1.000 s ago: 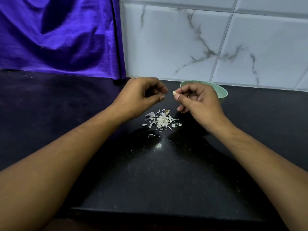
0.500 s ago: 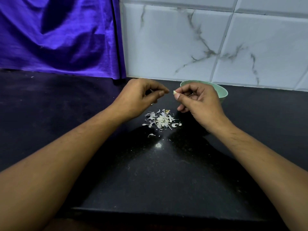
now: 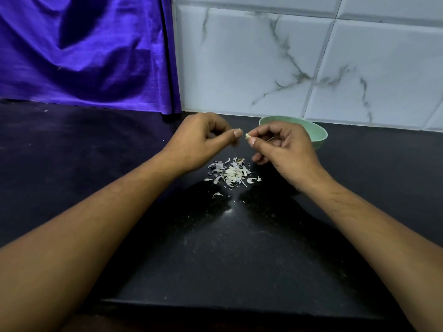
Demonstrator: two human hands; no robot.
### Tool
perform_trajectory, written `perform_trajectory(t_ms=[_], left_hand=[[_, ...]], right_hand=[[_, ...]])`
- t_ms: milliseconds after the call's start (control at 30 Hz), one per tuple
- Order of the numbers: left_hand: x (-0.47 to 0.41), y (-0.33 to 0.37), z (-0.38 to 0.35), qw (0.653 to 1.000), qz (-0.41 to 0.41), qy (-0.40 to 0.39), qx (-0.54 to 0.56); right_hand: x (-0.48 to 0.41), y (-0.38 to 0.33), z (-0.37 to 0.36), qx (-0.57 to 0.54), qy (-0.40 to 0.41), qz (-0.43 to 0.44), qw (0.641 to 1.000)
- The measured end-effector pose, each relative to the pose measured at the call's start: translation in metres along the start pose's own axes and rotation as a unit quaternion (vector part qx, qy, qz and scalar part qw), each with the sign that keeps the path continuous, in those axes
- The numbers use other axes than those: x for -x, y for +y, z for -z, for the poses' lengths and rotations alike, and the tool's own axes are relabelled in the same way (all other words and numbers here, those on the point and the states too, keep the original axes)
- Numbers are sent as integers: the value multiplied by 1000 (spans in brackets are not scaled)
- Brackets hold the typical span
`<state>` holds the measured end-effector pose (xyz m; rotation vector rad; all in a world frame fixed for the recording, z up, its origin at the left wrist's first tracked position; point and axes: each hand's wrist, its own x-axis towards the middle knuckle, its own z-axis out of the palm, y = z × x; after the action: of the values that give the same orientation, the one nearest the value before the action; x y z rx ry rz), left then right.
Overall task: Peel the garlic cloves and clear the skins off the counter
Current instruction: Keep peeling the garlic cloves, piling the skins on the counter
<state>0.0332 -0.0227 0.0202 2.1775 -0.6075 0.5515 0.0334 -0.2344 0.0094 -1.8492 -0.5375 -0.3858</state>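
Observation:
A small pale garlic clove [image 3: 247,135] is pinched between the thumb and forefinger of my right hand [image 3: 285,149], above the black counter [image 3: 230,255]. My left hand [image 3: 199,142] is curled just left of it, and its thumb and forefinger pinch a tiny bit of skin [image 3: 239,129] close to the clove's tip. A small heap of white and purplish garlic skins [image 3: 231,174] lies on the counter below and between both hands. One stray skin [image 3: 217,194] lies a little nearer to me.
A pale green bowl [image 3: 316,133] stands behind my right hand by the marble-tiled wall [image 3: 287,63]; its inside is hidden. A purple cloth [image 3: 84,51] hangs at the back left. The counter's front edge [image 3: 215,305] runs near me.
My left hand's fingertips have moved right, closer to the clove, and now pinch a bit of skin. My right hand holds the clove in nearly the same place.

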Motion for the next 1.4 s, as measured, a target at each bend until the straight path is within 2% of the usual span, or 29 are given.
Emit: perform_trajectory(t_ms=[133, 467, 833, 1100, 1400], left_hand=[[3, 0, -5, 998, 15, -30, 58], [2, 4, -6, 988, 58, -33, 140], [5, 10, -10, 980, 102, -21, 169], [6, 13, -11, 976, 110, -19, 187], [6, 13, -13, 970, 118, -43, 210]], right_hand=[[1, 0, -1, -33, -20, -2, 999], [3, -1, -2, -65, -38, -9, 997], [5, -3, -1, -70, -24, -2, 997], [6, -5, -4, -123, -46, -20, 991], [7, -7, -3, -111, -78, -1, 991]])
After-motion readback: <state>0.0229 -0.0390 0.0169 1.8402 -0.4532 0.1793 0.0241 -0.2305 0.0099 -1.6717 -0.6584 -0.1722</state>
